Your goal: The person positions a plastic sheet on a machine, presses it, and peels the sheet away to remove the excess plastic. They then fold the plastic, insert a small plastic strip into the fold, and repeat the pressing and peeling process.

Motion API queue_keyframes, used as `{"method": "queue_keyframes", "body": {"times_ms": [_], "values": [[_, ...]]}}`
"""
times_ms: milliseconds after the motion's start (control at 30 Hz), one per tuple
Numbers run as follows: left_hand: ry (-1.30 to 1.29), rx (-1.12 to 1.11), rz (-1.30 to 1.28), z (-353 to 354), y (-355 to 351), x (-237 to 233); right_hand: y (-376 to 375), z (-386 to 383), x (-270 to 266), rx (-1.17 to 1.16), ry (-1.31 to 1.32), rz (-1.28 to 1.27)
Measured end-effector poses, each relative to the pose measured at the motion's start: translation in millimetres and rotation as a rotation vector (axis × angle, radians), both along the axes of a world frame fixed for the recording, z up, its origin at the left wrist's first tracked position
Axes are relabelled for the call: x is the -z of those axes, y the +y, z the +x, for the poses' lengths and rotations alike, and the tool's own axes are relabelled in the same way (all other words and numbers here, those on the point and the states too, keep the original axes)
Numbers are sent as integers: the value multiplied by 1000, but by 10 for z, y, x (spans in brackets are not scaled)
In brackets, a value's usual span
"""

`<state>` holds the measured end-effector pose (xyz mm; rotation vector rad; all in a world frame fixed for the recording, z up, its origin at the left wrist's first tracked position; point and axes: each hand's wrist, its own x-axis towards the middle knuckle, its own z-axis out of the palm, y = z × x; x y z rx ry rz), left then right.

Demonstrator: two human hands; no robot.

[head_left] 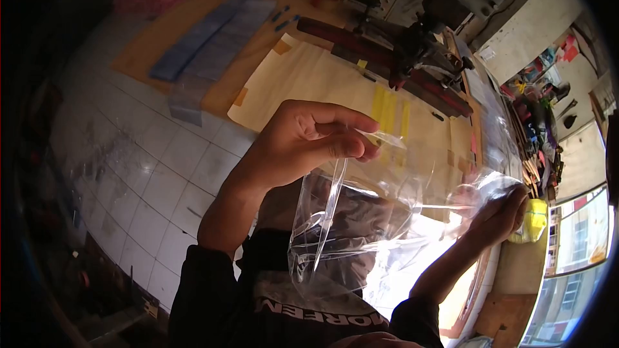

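left grip pinches the clear bag by its top edge; it stretches sideways to the right grip, closed on its corner.

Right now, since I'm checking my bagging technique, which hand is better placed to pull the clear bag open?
Probably the left. The left hand pinches a loose film edge of the clear bag between thumb and fingertips; the right hand only clutches the far corner, steadying it.

Only legible text: white capitals on my dark shirt, below my left hand. I read "MORE"; remaining letters unclear. Nothing else readable.
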<state>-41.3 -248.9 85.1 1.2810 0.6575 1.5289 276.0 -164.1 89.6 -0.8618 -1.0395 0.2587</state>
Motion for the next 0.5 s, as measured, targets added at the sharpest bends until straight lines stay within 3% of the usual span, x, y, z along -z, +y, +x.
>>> {"method": "queue_keyframes", "body": {"times_ms": [300, 500], "values": [[-41, -148, -82, 93, -22, 43, -97, -88, -122, -75, 115, 64], [-56, -169, 12, 115, -4, 100, -37, 22, -2, 43, 39, 116]]}}
